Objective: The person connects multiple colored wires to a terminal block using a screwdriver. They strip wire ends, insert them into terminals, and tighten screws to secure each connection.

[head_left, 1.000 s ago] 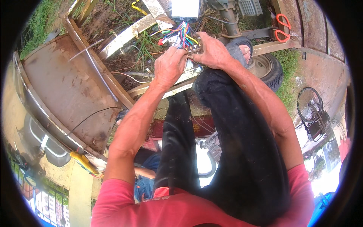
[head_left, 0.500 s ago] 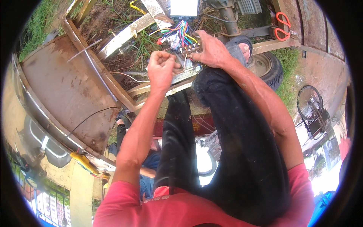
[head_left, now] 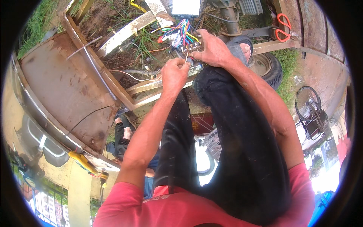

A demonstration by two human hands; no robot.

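Observation:
My right hand point(head_left: 213, 49) grips a dark terminal block point(head_left: 192, 48) with a row of metal screws, thumb on the near side and forefinger along the far right. My left hand point(head_left: 174, 75) is closed in a pinch just below the block. From its fingertips a thin pale wire point(head_left: 186, 56) reaches up to the block's near edge; whether its end sits inside the block I cannot tell. A bundle of coloured wires point(head_left: 184, 30) runs from the block's far side toward a white-topped box point(head_left: 185, 7). A white wire point(head_left: 134, 78) trails leftward from near my left hand.
A rusty metal frame point(head_left: 98, 66) with a brown panel point(head_left: 70, 87) stands at left. Orange-handled scissors point(head_left: 283, 28) lie at the upper right, above a wheel point(head_left: 264, 68). A yellow meter point(head_left: 82, 162) is at lower left. Another person's leg point(head_left: 123, 132) shows beyond my left arm.
My left hand has moved right and slightly down, to close beside the terminal block, and now pinches the wire near its end. My right hand stays on the block.

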